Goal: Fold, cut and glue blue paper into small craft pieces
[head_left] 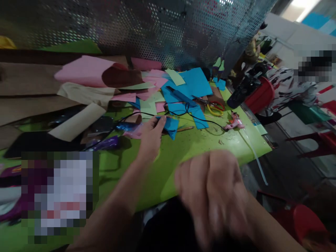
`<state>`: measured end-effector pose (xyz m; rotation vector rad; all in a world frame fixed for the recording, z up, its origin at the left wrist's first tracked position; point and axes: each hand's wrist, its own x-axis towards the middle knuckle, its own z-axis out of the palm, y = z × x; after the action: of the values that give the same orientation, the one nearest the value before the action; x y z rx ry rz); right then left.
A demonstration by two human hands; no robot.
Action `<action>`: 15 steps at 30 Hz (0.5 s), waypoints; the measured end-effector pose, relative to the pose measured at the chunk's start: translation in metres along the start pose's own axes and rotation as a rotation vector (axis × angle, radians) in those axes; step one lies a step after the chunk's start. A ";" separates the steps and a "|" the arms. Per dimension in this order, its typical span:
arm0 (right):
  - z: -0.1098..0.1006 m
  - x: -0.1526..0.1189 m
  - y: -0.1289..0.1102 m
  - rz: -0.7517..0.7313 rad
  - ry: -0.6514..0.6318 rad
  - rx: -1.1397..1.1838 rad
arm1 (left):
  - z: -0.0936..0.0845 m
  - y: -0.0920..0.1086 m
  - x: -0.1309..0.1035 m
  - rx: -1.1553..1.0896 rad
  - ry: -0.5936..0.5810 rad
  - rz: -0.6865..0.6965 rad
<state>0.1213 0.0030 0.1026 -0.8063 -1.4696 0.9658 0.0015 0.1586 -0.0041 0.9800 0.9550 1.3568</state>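
Nearest the camera, as noted: right hand (211, 185), motion-blurred, back uppermost, fingers curled downward, forearm entering from lower right; over the near edge of the green table (162, 182), well apart from the left. Cannot tell whether closed on anything, with palm hidden. Farther out: left hand (152, 132), low above the tabletop, forearm angled up from lower left, thumb and fingers pinched on a small blue piece (172, 126) projecting right of the grip. Stage of work, as judged: partway, with cutting apparently done on several parts; blue sheets (196, 82) lying loose beyond the grip, unsorted. No bond or seam discernible on the held piece; remaining work not determinable from this view. Just right of the grip: pencil (186, 128). Farther right and beyond: yellow-handled scissors (215, 111), laid down. Right again: pink glue gun (235, 124) with clear stick (254, 154), lying on its side, untouched. Left of and beyond the grip: rolled pink sheet (80, 71) and cream sheet (77, 122).
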 end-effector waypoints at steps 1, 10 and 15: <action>-0.004 0.017 0.011 -0.015 0.015 0.026 | 0.000 0.000 0.000 0.002 -0.006 0.002; -0.058 0.076 0.097 0.144 0.058 -0.464 | 0.004 0.004 -0.004 0.003 -0.084 -0.034; -0.069 0.087 0.141 0.199 -0.016 -0.514 | 0.002 0.010 -0.003 -0.027 -0.041 0.001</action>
<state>0.1740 0.1492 0.0138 -1.3384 -1.7015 0.7426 0.0000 0.1554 0.0061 0.9840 0.9040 1.3421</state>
